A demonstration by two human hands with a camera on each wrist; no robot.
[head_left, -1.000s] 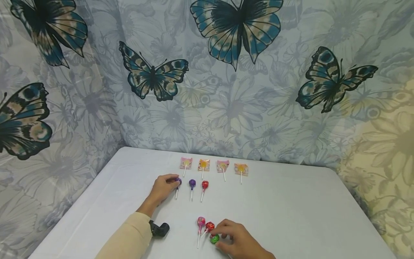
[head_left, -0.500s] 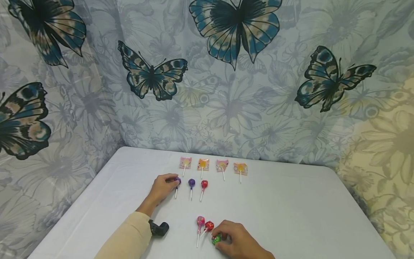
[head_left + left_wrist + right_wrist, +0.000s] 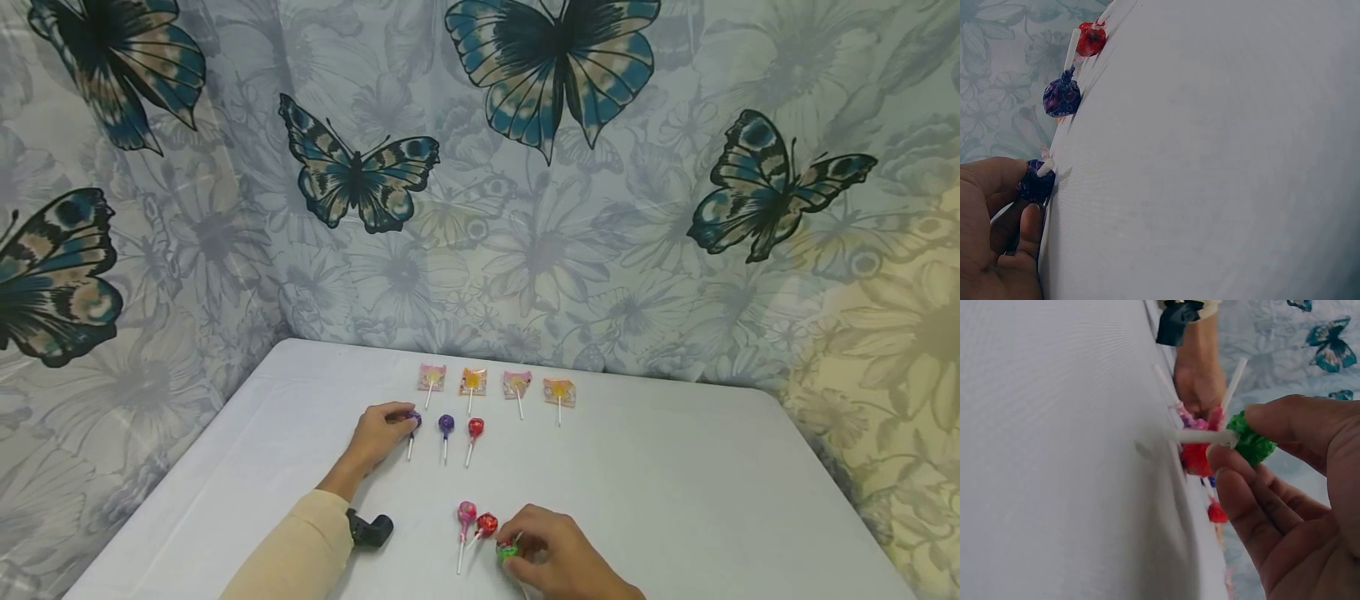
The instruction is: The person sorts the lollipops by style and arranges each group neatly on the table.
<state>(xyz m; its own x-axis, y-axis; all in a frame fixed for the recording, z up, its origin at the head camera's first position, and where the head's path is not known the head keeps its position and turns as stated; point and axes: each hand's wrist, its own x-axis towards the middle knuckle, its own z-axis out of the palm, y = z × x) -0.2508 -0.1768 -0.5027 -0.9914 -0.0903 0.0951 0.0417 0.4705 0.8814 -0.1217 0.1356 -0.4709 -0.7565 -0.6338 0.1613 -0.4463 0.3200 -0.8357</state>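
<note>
At the left of the row, my left hand (image 3: 381,435) holds the head of a purple-wrapped lollipop (image 3: 1035,181) between thumb and fingers; its white stick points toward me. To its right lie a second purple lollipop (image 3: 446,423) and a red lollipop (image 3: 476,427). Nearer me, my right hand (image 3: 551,546) pinches a green-wrapped lollipop (image 3: 1252,444) by its head. In the right wrist view its white stick sticks out over the cloth. Just left of that hand lie a pink lollipop (image 3: 467,511) and another red lollipop (image 3: 487,524), close together.
Several flat lollipops in clear printed packets, such as an orange one (image 3: 559,392), form a row toward the back of the white-covered table (image 3: 675,475). A black device (image 3: 371,531) is strapped at the left wrist. Butterfly-patterned cloth (image 3: 540,250) hangs behind and at the sides.
My right hand has drawn the green lollipop slightly to the right, away from the red one, and its head has turned in the fingers. The left hand stays on the purple lollipop.
</note>
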